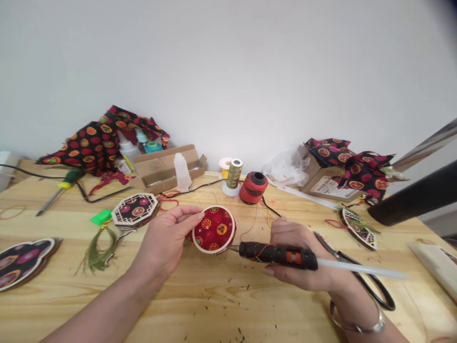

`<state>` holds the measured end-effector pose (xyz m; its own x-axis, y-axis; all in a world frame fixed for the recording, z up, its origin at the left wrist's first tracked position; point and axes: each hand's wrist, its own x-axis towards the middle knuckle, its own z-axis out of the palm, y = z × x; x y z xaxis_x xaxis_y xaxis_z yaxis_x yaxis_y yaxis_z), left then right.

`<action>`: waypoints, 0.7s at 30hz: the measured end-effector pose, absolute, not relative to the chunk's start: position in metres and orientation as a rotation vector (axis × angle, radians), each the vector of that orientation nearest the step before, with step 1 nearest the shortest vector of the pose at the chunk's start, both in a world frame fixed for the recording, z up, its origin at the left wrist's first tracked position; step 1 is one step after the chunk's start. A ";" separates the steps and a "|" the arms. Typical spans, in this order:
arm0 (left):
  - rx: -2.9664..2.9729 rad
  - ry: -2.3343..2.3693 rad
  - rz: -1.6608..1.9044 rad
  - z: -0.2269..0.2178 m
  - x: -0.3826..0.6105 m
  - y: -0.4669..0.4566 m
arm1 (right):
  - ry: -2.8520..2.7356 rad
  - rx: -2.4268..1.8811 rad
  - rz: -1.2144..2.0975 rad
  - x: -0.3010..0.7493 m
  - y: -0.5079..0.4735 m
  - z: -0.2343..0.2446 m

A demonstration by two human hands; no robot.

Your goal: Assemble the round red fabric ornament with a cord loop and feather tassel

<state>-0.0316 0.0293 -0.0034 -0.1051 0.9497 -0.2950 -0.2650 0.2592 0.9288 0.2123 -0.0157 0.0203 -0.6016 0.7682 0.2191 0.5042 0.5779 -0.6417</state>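
The left hand [167, 239] holds a round fabric disc [213, 229], red cloth with a pale rim, near the middle of the wooden table [214, 305], its fingers closed around the disc's left edge. The right hand [298, 252] has its fingers wrapped around a black glue gun [278, 255], held sideways with the nozzle pointing left, just beside the disc's rim (whether the tip touches, I can't tell). A white glue stick [360, 268] juts out of the gun's back end to the right.

The nozzle sits close to the left fingers, so a slip of either hand could cause a burn if the gun is hot. A drip could also mark the red cloth, which would be hard to clean off. A thin black cord [271, 208] runs away toward the far side, and a sudden pull on it could jerk the gun. The scissors [378, 290] lie under the right wrist on the near right and could catch the bangle [357, 326] (an easy thing to overlook). A stray thread from the red spool [253, 187] on the far side could also stick to wet glue.
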 end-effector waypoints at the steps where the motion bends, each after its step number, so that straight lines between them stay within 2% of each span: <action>1: 0.745 1.245 1.203 -0.003 -0.031 0.029 | -2.341 -1.020 0.732 0.212 -0.016 0.020; 21: 0.726 1.230 1.201 0.000 -0.031 0.030 | -2.272 -1.034 0.709 0.215 -0.014 0.022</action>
